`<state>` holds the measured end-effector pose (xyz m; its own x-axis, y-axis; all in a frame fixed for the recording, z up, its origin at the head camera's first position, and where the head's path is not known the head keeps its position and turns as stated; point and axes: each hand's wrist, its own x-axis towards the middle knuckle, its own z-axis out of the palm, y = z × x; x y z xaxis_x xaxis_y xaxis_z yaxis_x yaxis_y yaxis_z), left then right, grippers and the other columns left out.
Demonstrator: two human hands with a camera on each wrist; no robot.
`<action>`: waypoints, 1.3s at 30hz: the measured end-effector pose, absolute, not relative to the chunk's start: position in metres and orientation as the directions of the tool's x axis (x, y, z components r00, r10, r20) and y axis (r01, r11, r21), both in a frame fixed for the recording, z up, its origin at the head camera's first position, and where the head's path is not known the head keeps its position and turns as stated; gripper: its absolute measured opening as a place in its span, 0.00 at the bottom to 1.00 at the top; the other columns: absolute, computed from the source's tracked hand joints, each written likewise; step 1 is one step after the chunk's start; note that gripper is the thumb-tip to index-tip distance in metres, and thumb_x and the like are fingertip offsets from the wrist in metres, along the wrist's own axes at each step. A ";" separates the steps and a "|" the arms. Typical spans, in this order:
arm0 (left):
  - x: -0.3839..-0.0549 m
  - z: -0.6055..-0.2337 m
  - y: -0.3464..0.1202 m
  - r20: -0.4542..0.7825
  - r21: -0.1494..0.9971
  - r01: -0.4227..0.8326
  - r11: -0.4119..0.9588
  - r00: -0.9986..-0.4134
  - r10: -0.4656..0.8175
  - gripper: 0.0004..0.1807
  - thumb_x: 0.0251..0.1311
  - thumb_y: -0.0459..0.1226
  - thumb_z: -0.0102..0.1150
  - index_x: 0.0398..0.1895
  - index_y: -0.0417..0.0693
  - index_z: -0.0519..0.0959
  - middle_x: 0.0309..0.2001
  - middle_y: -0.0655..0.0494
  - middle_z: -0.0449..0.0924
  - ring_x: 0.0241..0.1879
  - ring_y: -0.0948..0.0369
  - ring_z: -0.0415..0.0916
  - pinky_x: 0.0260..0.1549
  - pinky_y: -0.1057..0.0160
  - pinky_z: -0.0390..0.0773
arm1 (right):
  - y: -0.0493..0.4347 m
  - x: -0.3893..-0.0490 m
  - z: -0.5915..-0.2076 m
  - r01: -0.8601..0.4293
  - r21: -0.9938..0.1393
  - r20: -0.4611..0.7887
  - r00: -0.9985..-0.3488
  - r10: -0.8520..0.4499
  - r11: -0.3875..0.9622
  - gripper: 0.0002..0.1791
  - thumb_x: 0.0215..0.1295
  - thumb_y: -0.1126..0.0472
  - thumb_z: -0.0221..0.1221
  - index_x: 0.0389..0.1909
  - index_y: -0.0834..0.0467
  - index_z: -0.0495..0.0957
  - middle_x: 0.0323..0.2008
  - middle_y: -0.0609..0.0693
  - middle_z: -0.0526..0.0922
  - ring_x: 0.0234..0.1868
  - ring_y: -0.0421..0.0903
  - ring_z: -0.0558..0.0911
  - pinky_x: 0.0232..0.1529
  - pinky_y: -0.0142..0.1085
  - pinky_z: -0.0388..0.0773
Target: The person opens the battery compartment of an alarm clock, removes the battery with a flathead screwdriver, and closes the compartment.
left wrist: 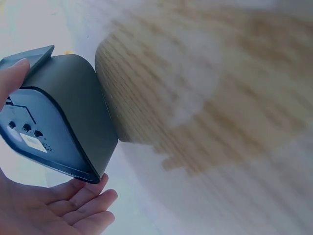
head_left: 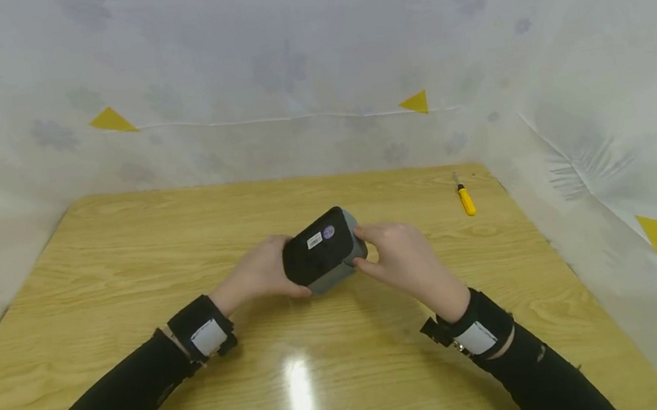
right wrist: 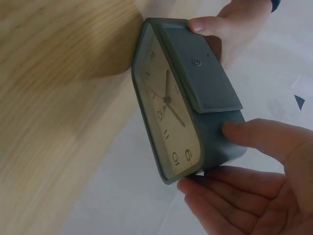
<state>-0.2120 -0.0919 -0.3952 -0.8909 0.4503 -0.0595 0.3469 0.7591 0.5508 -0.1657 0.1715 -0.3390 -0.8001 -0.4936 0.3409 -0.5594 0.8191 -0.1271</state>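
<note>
Between both hands is a grey-green alarm clock (head_left: 318, 250), tilted, its dark back with a white label and round sticker facing the head camera. Its pale dial with hands and numerals shows in the right wrist view (right wrist: 171, 107), beside a flat bar along the casing. Small knobs are visible on the back in the left wrist view. My left hand (head_left: 259, 268) grips the left end, thumb at the near side. At the other end, my right hand (head_left: 403, 257) holds the casing between thumb and fingers. Some left-hand fingers are hidden behind the clock in the head view.
A yellow-handled screwdriver (head_left: 467, 201) lies near the table's far right corner. Pale patterned sheeting (head_left: 284, 46) rises behind the wood-grain table (head_left: 182, 216) and along its sides. Yellow triangles (head_left: 414, 103) are fixed on the sheeting.
</note>
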 end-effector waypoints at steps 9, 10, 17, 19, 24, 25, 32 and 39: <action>-0.209 -0.392 -0.089 -0.066 0.472 0.351 0.809 -0.901 0.429 0.63 0.40 0.58 0.85 0.75 0.31 0.67 0.71 0.34 0.73 0.65 0.41 0.78 0.66 0.42 0.80 | 0.177 -0.166 -0.353 -0.496 -0.102 0.274 -0.848 -0.455 0.863 0.21 0.57 0.57 0.78 0.50 0.62 0.90 0.29 0.52 0.90 0.19 0.39 0.70 0.21 0.29 0.65; -0.209 -0.392 -0.089 -0.065 0.468 0.352 0.810 -0.901 0.429 0.63 0.40 0.58 0.85 0.75 0.31 0.67 0.71 0.34 0.73 0.64 0.42 0.78 0.65 0.42 0.80 | 0.177 -0.166 -0.355 -0.491 -0.103 0.263 -0.852 -0.452 0.865 0.21 0.57 0.57 0.78 0.49 0.62 0.90 0.25 0.50 0.88 0.18 0.38 0.65 0.20 0.28 0.59; -0.209 -0.391 -0.089 -0.062 0.430 0.366 0.825 -0.900 0.431 0.62 0.40 0.59 0.86 0.74 0.33 0.68 0.68 0.37 0.75 0.62 0.44 0.78 0.64 0.44 0.81 | 0.177 -0.169 -0.367 -0.438 -0.118 0.174 -0.893 -0.416 0.891 0.10 0.58 0.58 0.75 0.36 0.60 0.90 0.20 0.47 0.82 0.20 0.38 0.63 0.21 0.29 0.59; -0.208 -0.390 -0.089 -0.071 0.415 0.366 0.833 -0.900 0.431 0.62 0.40 0.59 0.86 0.74 0.33 0.68 0.68 0.37 0.75 0.63 0.45 0.78 0.66 0.44 0.80 | 0.177 -0.169 -0.371 -0.428 -0.114 0.151 -0.900 -0.410 0.897 0.09 0.58 0.57 0.75 0.32 0.60 0.89 0.20 0.46 0.82 0.20 0.39 0.65 0.21 0.30 0.63; -0.208 -0.387 -0.088 -0.077 0.369 0.396 0.841 -0.889 0.452 0.63 0.40 0.58 0.86 0.74 0.31 0.67 0.69 0.36 0.75 0.65 0.44 0.77 0.69 0.45 0.78 | 0.176 -0.168 -0.382 -0.425 -0.073 0.132 -0.901 -0.413 0.902 0.14 0.56 0.54 0.78 0.23 0.56 0.85 0.17 0.43 0.77 0.20 0.39 0.65 0.21 0.32 0.64; -0.208 -0.387 -0.088 -0.076 0.362 0.404 0.840 -0.885 0.459 0.63 0.40 0.57 0.86 0.74 0.30 0.68 0.69 0.36 0.75 0.65 0.44 0.77 0.69 0.45 0.78 | 0.176 -0.168 -0.384 -0.424 -0.067 0.128 -0.901 -0.413 0.903 0.15 0.56 0.53 0.78 0.22 0.55 0.83 0.17 0.42 0.74 0.20 0.39 0.64 0.21 0.31 0.61; -0.210 -0.388 -0.087 -0.063 0.346 0.434 0.832 -0.874 0.482 0.60 0.38 0.55 0.87 0.72 0.30 0.70 0.65 0.37 0.78 0.61 0.46 0.78 0.67 0.46 0.79 | 0.175 -0.165 -0.390 -0.422 -0.097 0.103 -0.905 -0.412 0.901 0.21 0.57 0.54 0.77 0.16 0.53 0.75 0.15 0.41 0.65 0.19 0.39 0.63 0.21 0.30 0.56; -0.209 -0.388 -0.086 -0.068 0.342 0.432 0.834 -0.874 0.481 0.60 0.39 0.55 0.87 0.72 0.30 0.70 0.66 0.37 0.77 0.62 0.46 0.78 0.68 0.46 0.79 | 0.173 -0.165 -0.381 -0.400 -0.076 0.036 -0.917 -0.398 0.913 0.19 0.57 0.52 0.78 0.19 0.54 0.79 0.17 0.42 0.71 0.20 0.39 0.65 0.21 0.32 0.60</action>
<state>-0.2093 -0.0856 -0.3880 -0.8743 0.4806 -0.0675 0.4322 0.8344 0.3421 -0.1653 0.1730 -0.3815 -0.9166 -0.3983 0.0358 -0.3999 0.9134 -0.0761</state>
